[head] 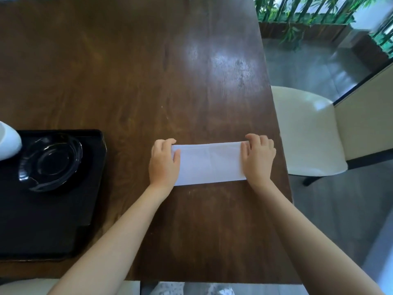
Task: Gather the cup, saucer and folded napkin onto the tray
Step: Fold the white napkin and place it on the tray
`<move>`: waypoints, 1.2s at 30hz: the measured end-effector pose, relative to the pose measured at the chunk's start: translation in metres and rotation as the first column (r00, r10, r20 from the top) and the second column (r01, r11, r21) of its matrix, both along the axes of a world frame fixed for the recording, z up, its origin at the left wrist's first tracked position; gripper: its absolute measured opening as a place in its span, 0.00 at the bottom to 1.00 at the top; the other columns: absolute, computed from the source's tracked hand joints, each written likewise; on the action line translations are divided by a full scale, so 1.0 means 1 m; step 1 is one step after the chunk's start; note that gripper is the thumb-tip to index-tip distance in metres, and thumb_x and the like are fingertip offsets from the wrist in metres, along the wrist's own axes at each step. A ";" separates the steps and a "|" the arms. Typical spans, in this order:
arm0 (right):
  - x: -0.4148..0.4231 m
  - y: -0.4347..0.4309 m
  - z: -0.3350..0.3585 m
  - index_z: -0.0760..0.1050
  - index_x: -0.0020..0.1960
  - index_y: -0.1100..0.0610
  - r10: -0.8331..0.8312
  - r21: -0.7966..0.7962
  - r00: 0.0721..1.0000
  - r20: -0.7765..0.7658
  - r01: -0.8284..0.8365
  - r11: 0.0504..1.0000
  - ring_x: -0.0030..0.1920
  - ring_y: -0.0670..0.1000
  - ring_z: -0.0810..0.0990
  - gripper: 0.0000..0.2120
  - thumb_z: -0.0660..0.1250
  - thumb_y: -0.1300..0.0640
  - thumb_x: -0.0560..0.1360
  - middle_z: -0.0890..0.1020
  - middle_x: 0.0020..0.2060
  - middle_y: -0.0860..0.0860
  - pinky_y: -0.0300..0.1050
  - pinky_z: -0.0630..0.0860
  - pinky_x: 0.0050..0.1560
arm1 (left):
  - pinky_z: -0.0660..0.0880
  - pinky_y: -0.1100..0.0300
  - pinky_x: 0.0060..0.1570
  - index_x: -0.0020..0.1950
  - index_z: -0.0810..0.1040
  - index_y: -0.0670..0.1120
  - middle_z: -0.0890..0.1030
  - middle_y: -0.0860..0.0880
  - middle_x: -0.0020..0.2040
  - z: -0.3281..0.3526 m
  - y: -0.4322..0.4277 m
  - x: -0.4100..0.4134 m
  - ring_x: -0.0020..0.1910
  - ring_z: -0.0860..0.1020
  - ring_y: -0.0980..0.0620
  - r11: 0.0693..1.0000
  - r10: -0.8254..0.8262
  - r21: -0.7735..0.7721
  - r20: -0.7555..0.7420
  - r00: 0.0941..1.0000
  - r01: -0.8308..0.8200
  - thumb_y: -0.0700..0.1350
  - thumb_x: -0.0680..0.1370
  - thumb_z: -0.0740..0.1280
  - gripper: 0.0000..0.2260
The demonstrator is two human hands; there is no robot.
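Note:
A white napkin (209, 163) lies folded into a long strip on the dark wooden table (148, 71), near its right edge. My left hand (163, 161) pinches the strip's left end, with the thumb on top and the fingers curled over the far corner. My right hand (258, 159) holds the right end the same way. A black tray (42, 231) sits at the left of the table. On its far part stands a glossy black saucer (51, 162). A white cup (7, 140) shows at the left frame edge, partly cut off, over the tray's far left corner.
A cream chair (306, 128) stands just past the table's right edge. Grey floor and green plants (308, 13) lie beyond it. Another cream seat (25, 287) shows at the bottom left, below the table's near edge.

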State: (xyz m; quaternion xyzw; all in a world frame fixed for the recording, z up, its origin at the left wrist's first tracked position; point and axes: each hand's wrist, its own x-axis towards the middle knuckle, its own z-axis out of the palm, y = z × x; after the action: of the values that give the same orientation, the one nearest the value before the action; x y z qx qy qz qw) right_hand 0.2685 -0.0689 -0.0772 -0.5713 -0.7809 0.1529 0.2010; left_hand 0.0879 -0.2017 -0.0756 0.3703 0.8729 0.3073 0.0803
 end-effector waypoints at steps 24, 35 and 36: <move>0.011 0.006 -0.018 0.51 0.76 0.53 0.499 -0.083 0.756 0.424 -0.517 0.852 0.77 0.49 0.50 0.28 0.41 0.43 0.79 0.55 0.77 0.49 0.52 0.44 0.76 | 0.47 0.46 0.74 0.76 0.49 0.46 0.52 0.49 0.78 -0.025 0.009 0.029 0.76 0.49 0.52 0.877 -0.282 -0.462 -0.274 0.919 0.131 0.53 0.79 0.41 0.26; 0.027 0.015 -0.017 0.49 0.76 0.55 0.494 -0.073 0.760 0.422 -0.515 0.854 0.77 0.50 0.48 0.29 0.38 0.45 0.79 0.53 0.77 0.50 0.53 0.41 0.76 | 0.36 0.45 0.72 0.76 0.46 0.46 0.48 0.47 0.78 -0.013 0.039 0.060 0.77 0.46 0.50 0.874 -0.312 -0.467 -0.327 0.892 0.134 0.51 0.81 0.45 0.25; 0.027 0.014 -0.017 0.49 0.76 0.55 0.498 -0.076 0.759 0.419 -0.517 0.852 0.77 0.50 0.48 0.29 0.38 0.45 0.79 0.54 0.77 0.50 0.53 0.42 0.77 | 0.36 0.46 0.72 0.76 0.46 0.46 0.48 0.47 0.78 -0.014 0.048 0.072 0.77 0.45 0.49 0.870 -0.349 -0.460 -0.318 0.881 0.179 0.51 0.81 0.44 0.25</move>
State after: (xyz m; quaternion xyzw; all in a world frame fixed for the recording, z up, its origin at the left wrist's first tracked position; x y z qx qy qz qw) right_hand 0.2960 -0.0544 -0.0938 -0.3530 -0.9338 0.0565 -0.0100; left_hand 0.1603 -0.1534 -0.0895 0.5163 0.8559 0.0190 0.0239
